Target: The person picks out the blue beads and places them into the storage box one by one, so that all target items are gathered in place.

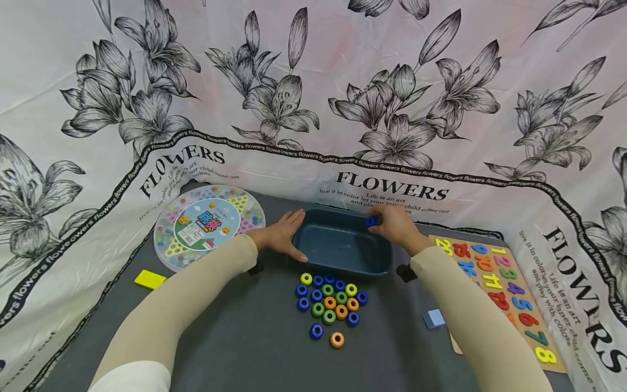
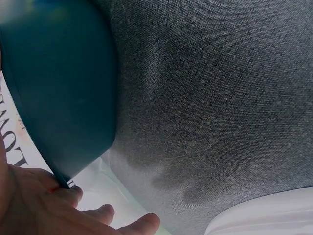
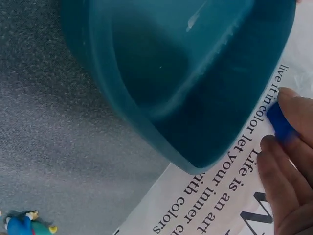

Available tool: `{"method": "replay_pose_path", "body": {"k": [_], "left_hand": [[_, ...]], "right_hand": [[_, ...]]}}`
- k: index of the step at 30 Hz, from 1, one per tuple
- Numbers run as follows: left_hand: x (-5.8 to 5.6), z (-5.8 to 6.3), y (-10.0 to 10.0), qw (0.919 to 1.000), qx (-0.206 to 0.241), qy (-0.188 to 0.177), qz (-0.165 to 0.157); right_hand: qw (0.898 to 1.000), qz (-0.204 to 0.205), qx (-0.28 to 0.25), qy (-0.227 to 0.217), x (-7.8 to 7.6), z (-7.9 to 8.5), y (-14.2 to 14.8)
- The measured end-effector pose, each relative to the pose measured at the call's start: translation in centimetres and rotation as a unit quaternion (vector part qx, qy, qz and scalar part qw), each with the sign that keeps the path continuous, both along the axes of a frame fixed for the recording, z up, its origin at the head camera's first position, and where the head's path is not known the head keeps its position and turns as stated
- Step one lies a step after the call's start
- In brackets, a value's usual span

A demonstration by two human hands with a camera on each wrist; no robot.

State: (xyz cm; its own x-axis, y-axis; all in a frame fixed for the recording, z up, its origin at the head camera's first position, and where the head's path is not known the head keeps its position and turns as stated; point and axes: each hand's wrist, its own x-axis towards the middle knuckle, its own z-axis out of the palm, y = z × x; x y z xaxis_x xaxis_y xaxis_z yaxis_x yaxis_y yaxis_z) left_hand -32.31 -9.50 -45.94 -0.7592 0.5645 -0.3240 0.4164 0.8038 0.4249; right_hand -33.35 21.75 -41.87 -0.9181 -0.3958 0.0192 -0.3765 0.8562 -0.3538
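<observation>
Blue ring point(image 1: 370, 221): pinched between the fingers of the right hand point(image 1: 397, 226), by the 2 o'clock corner of the bin point(image 1: 338, 245), in the head view.
Bin: its hollow lies toward 8 o'clock from those fingers; long axis roughly 9 to 3.
Left hand point(image 1: 279, 234): at the bin's 9 o'clock end, fingers apart, touching it.
Loose rings point(image 1: 330, 298): on the surface point(image 1: 245, 332), 6 o'clock from the bin.

wall: pale pink-white sheet point(image 1: 338, 60) | print: black flowers point(image 1: 286, 100), "FLOWERS" lettering point(image 1: 392, 185) | below: dark grey surface point(image 1: 240, 337)
</observation>
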Motion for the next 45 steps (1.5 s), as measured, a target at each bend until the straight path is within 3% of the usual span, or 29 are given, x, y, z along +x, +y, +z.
{"method": "replay_pose_path", "body": {"k": [5,8,11,14,18,23,27,33,37,40,43,45], "left_hand": [[-0.2,0.0,-0.2,1.0,0.003,0.001,0.005],[-0.4,-0.1,-0.3,1.0,0.004,0.005,0.007],[-0.3,0.0,0.0,1.0,0.005,0.006,0.005],[0.0,0.2,0.2,1.0,0.0,0.004,0.005],[0.4,0.3,0.3,1.0,-0.004,0.0,0.006],[0.5,0.3,0.5,1.0,0.005,-0.006,0.005],[0.5,0.3,0.5,0.9999,0.008,-0.009,0.003],[0.3,0.2,0.2,0.9999,0.011,-0.004,0.0],[0.1,0.0,0.1,0.9999,0.012,-0.004,-0.004],[0.1,0.0,0.0,0.9999,0.007,-0.005,-0.005],[0.0,0.0,0.0,0.9999,0.007,-0.004,-0.011],[0.0,0.0,0.1,0.9998,0.012,-0.005,-0.015]], "right_hand": [[0.999,0.037,0.007,0.029,1.2,1.0,-0.7],[0.991,0.101,0.037,0.078,4.4,2.0,-1.7],[0.975,0.174,0.095,0.105,9.0,2.2,-2.3],[0.97,0.185,0.15,0.045,12.5,0.8,-2.2],[0.977,0.121,0.168,-0.044,14.3,-2.4,-1.7],[0.987,0.093,0.111,-0.075,14.3,-5.4,-1.2],[0.992,0.085,0.074,-0.05,14.0,-7.2,-0.9],[0.991,0.127,0.046,-0.021,13.4,-8.9,-0.8],[0.982,0.181,0.014,-0.053,13.0,-7.5,-0.8],[0.975,0.217,-0.023,-0.04,12.2,-5.4,-1.0],[0.975,0.219,-0.048,0.0,10.8,-2.8,-1.4],[0.979,0.197,-0.059,0.015,9.2,-1.3,-1.4]]}}
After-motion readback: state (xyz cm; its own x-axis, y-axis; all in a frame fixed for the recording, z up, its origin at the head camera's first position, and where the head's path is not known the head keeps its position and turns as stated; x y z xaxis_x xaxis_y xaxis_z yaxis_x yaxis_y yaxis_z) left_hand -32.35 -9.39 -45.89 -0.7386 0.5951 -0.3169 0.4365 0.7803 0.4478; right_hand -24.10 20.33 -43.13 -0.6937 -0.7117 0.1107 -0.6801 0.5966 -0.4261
